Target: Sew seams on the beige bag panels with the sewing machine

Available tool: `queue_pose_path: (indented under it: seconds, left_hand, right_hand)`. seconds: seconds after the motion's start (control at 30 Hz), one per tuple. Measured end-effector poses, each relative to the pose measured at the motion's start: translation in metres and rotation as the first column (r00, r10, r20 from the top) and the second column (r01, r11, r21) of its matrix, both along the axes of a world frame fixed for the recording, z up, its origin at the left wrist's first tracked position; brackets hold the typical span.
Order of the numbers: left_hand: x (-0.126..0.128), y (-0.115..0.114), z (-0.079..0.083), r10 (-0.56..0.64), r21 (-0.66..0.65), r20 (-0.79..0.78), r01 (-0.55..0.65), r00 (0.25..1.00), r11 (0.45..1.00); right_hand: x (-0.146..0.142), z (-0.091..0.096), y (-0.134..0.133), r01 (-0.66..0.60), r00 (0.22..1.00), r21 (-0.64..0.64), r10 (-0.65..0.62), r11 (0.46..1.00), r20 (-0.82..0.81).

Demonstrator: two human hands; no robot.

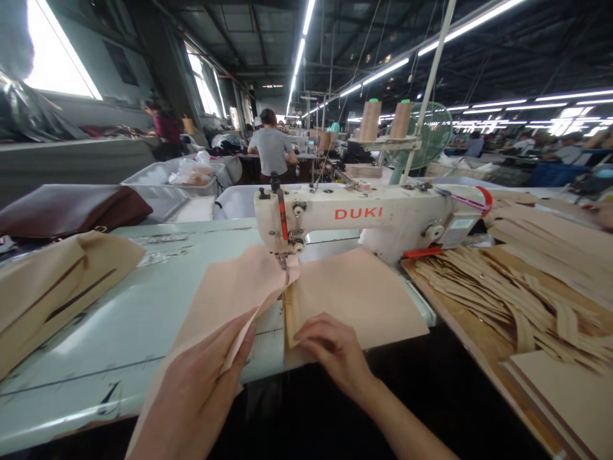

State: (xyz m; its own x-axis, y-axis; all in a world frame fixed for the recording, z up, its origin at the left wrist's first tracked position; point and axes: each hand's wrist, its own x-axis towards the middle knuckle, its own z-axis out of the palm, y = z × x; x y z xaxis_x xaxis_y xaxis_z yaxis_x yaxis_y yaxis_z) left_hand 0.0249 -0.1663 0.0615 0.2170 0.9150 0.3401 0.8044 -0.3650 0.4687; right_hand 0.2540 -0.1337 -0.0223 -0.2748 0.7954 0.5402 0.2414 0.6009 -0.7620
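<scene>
A white sewing machine point(330, 214) stands across the pale green table, its needle and presser foot point(285, 262) down over beige material. My left hand point(201, 377) pinches the folded edge of a beige panel point(225, 287) that runs up under the foot from the left. Right of the needle lies another beige panel point(354, 297), flat on the machine bed. My right hand point(335, 351) has thumb and fingers closed on the lower end of a narrow tan strip, which looks like a zipper tape point(290, 316), along that panel's left edge.
Beige strips point(493, 300) lie in a pile on a brown board at the right, with flat beige pieces point(565, 396) below. A brown bag point(71, 207) and a beige bag piece point(62, 287) rest at the left. Behind are plastic bins point(177, 179), thread cones point(370, 120) and a seated person point(272, 147).
</scene>
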Motion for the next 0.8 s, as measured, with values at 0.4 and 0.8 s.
queue_pose_path:
  seconds: [0.4, 0.8]
  left_hand:
    - [0.007, -0.006, -0.001, -0.026, -0.046, 0.116, 0.032, 0.993, 0.998]
    - [0.009, -0.012, -0.018, -0.176, 0.077, -0.045, 0.179, 0.983, 0.981]
  right_hand:
    - [0.004, 0.003, -0.005, -0.008, 0.991, 0.026, 0.005, 1.0, 0.133]
    - [0.005, -0.001, -0.003, -0.066, 0.968, 0.095, 0.041, 0.993, 0.249]
